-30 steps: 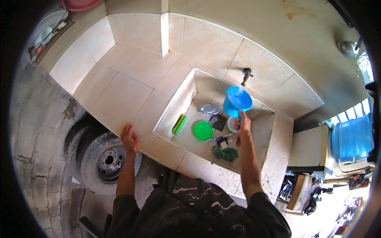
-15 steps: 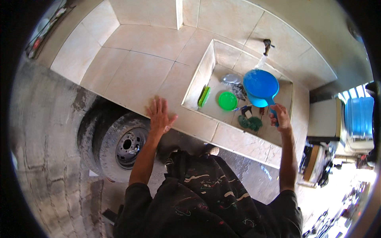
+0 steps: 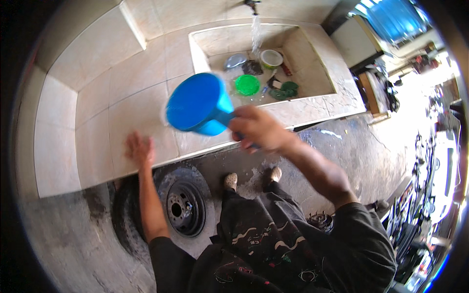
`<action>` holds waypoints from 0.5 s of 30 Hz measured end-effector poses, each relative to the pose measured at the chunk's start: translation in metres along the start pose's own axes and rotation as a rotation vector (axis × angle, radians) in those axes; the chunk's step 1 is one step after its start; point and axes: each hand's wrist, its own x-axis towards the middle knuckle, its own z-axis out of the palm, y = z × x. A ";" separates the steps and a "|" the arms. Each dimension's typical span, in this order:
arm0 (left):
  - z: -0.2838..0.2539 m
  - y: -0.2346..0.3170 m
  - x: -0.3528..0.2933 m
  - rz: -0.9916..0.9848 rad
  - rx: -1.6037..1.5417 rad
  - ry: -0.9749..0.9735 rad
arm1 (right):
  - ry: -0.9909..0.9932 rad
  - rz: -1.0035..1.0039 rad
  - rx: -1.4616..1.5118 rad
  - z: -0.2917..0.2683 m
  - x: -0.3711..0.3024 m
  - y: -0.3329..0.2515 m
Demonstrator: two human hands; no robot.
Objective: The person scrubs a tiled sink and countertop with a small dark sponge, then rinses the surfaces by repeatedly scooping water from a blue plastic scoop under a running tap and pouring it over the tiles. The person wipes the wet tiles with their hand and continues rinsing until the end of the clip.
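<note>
My right hand (image 3: 259, 128) is closed around the handle of a blue plastic water dipper (image 3: 193, 103). The dipper is held over the tiled counter (image 3: 127, 108), left of the sink, and looks filled with water. My left hand (image 3: 140, 149), a little blurred, is at the counter's front edge with its fingers apart and nothing in it. In the tiled sink (image 3: 312, 58) lie a bright green round dish (image 3: 247, 85), a pale bowl with a green rim (image 3: 271, 58), a silvery oval dish (image 3: 235, 61), a dark scrubber (image 3: 252, 67) and a green mesh scourer (image 3: 285, 91).
Water runs from the wall tap (image 3: 252, 6) into the sink. Below the counter stand tyres on rims, one rim (image 3: 185, 210) facing me. A blue water jug (image 3: 394, 20) is at the far right. Cluttered tools (image 3: 415, 215) lie along the right.
My right hand has carried the dipper from under the tap, out of the sink and leftward over the counter. My left hand has shifted left along the counter. The view has turned.
</note>
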 end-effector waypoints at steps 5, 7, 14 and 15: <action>0.019 -0.034 0.017 0.158 0.321 0.026 | 0.208 -0.239 -0.246 0.059 0.007 0.018; 0.020 -0.009 0.014 0.149 0.122 0.028 | 0.238 -0.232 -0.215 0.066 0.005 0.027; -0.005 0.142 -0.026 -0.007 0.044 -0.147 | 0.392 -0.251 -0.265 0.016 -0.037 0.062; -0.004 0.167 -0.036 0.025 0.068 -0.130 | 0.441 -0.258 -0.284 0.002 -0.047 0.070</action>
